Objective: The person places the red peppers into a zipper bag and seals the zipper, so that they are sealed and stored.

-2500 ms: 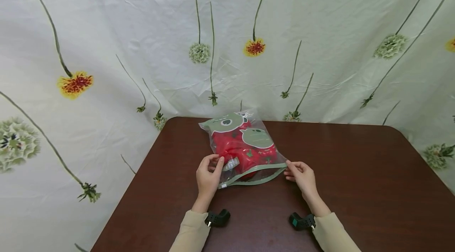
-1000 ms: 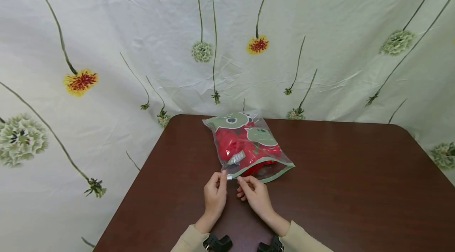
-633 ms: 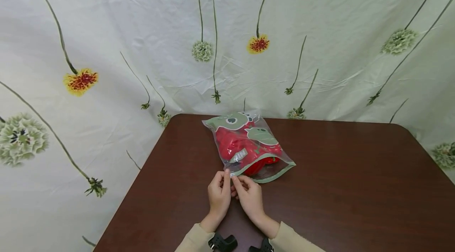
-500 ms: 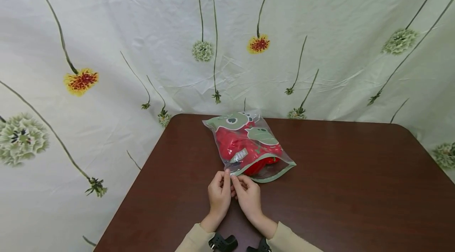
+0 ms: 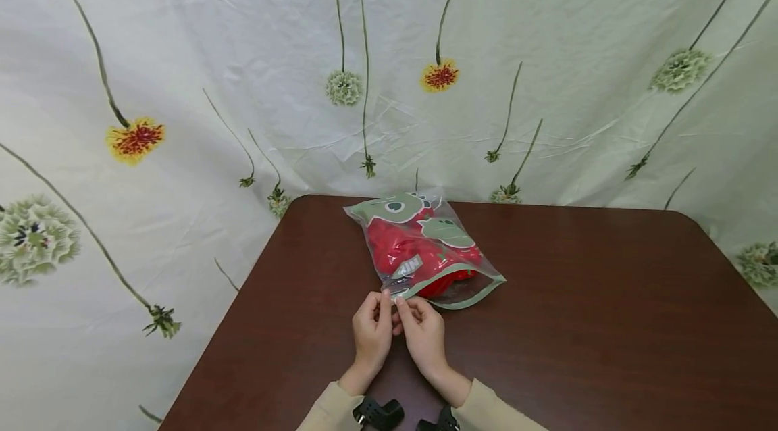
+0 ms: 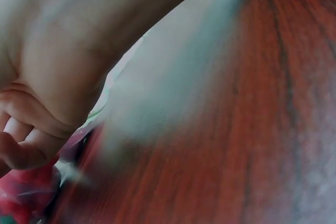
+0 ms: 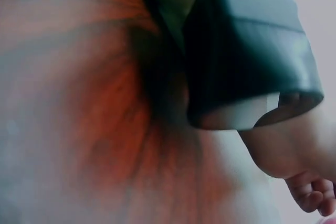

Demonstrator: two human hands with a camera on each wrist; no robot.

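A clear zip bag (image 5: 446, 234) with a green-edged mouth and green leaf and eye prints lies on the table, packed with something bright red. Its mouth faces me and gapes toward the right. My left hand (image 5: 372, 333) pinches the left corner of the mouth between thumb and fingers. Right beside it, my right hand (image 5: 424, 336) pinches the same end of the zip strip, its thumb at a small white slider (image 5: 398, 298). Both thumb tips nearly meet. In the left wrist view, red contents (image 6: 29, 190) show below the curled fingers; the right wrist view catches only part of that hand.
The dark brown wooden table (image 5: 577, 296) has rounded far corners. Behind it hangs a pale cloth (image 5: 547, 26) printed with flowers. Black bands with camera mounts (image 5: 378, 412) sit on both wrists, close to each other near the bottom of the head view.
My right hand has left the right end of the bag's mouth and come across to the left corner, where it pinches the strip. My left hand has moved slightly nearer me.
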